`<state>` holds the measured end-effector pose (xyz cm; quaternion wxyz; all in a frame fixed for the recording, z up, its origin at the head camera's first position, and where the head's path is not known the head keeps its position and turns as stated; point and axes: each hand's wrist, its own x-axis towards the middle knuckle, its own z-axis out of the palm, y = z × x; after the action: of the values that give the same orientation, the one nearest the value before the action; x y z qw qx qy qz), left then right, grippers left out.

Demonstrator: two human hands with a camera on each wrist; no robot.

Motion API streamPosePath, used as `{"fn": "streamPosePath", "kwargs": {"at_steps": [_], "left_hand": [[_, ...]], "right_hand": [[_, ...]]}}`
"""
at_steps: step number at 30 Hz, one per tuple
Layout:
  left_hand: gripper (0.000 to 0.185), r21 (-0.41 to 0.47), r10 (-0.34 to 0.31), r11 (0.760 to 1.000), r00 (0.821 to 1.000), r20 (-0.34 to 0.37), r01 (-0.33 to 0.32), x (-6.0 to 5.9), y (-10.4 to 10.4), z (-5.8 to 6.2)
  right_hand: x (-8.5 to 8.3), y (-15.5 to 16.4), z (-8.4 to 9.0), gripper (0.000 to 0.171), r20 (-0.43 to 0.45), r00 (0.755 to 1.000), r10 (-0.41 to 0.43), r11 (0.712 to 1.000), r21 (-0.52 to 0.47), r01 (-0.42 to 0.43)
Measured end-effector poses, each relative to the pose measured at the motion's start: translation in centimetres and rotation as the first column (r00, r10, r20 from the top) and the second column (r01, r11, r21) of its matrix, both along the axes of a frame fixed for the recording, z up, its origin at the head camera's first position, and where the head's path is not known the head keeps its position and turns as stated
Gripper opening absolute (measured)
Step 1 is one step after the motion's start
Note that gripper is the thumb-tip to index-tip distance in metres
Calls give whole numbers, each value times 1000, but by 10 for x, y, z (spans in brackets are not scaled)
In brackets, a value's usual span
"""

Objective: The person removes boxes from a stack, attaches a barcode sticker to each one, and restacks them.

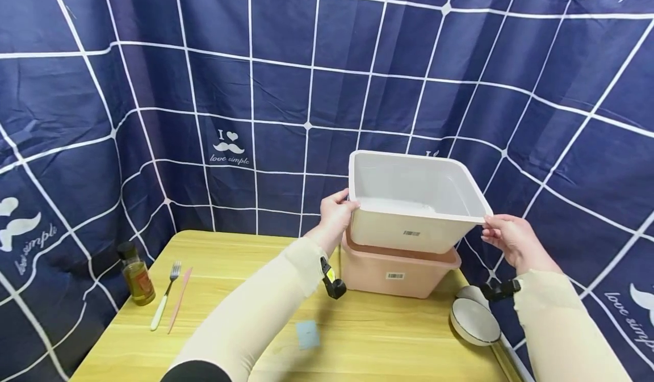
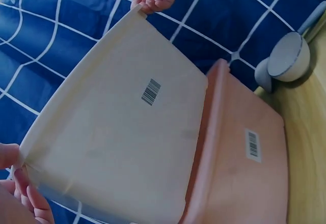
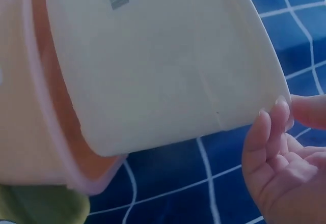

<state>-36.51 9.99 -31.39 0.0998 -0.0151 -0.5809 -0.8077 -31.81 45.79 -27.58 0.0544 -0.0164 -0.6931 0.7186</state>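
Observation:
Both hands hold a white plastic storage bin (image 1: pixel 388 229) by its rim, one at each end. My left hand (image 1: pixel 334 214) pinches the left front corner, and my right hand (image 1: pixel 511 237) pinches the right front corner with thumb and fingers. Below the white bin stands a pink storage bin (image 1: pixel 368 268) on the table; the white one's base sits at or just inside its opening. In the left wrist view, barcode labels show on the white bin (image 2: pixel 102 127) and the pink bin (image 2: pixel 234 183). The right wrist view shows my right fingers (image 3: pixel 257 137) at the rim's corner.
On the table (image 1: pixel 235 268), a bottle of yellow liquid (image 1: pixel 139 280), a fork (image 1: pixel 166 297) and a pink knife (image 1: pixel 180 299) lie or stand at the left. A blue square (image 1: pixel 307 335) lies near the middle. White bowls (image 1: pixel 475 320) sit at right. A dark blue curtain (image 1: pixel 276 92) hangs behind.

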Motion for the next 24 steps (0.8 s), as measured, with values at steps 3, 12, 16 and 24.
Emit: {"fn": "streamPosePath", "kwargs": {"at_steps": [3,12,16,24], "left_hand": [[51,-23,10,1000,1000,-12,-10,-1,4,-7],[47,-96,28,995,999,37,-24,-2,9,-22],[49,-77,18,997,998,66,-13,-5,11,-30],[48,-101,38,994,995,87,-29,-8,13,-53]], "right_hand": [[-3,6,-11,32,30,1000,6,1000,4,-6],[-9,12,-34,32,95,995,10,1000,12,-11],[-12,12,-42,32,106,994,4,1000,26,-7],[-16,13,-66,34,138,990,-16,998,67,7]]}}
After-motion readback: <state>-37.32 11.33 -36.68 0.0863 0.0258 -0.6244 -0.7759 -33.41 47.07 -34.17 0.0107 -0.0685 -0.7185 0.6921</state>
